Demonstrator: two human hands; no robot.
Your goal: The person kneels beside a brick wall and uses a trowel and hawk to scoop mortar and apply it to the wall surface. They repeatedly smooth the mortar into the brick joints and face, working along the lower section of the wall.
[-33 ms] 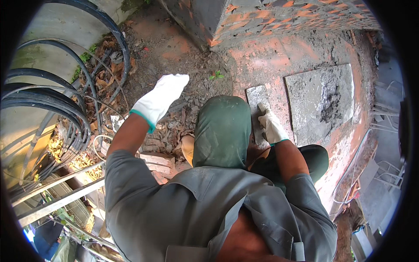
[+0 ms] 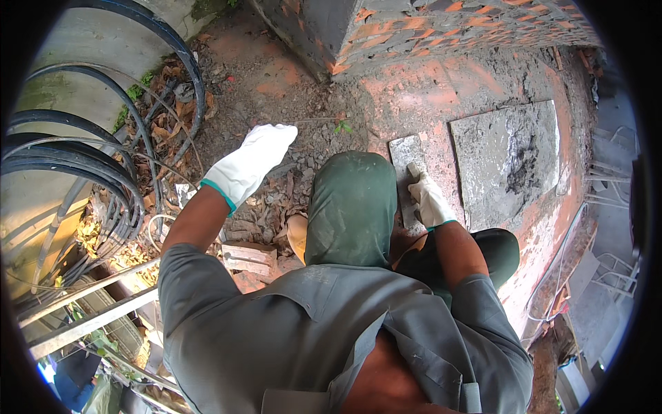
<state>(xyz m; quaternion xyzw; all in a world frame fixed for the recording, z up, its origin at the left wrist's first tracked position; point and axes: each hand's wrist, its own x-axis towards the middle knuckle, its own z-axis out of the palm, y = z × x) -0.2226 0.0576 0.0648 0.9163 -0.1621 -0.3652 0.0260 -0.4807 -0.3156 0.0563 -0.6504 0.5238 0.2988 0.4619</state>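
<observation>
My left hand (image 2: 254, 160), in a white glove with a green cuff, is raised over the dirt on the left. Its fingers are closed and pressed together, and what they may hold is hidden. A faint thin strand runs from near the fingertips toward a small green weed (image 2: 343, 126). On the right, my gloved right hand (image 2: 432, 201) is closed round the handle of a plastering trowel (image 2: 405, 148). The trowel's long grey blade lies flat on the ground beside my green-trousered knee (image 2: 352, 207). To its right sits a square board (image 2: 479, 155) smeared with wet grey mortar.
Black hoses (image 2: 196, 90) coil along the wall at left, above dry leaves and rubble. A brick (image 2: 249, 258) lies beside my left foot. Ahead stands a brick corner (image 2: 338, 58) with mortar on it. Metal bars (image 2: 96, 319) cross the lower left.
My left hand has shifted slightly down and toward me. The small weed sits a little lower, and the thin strand shows more clearly. My right hand and the trowel have stayed put.
</observation>
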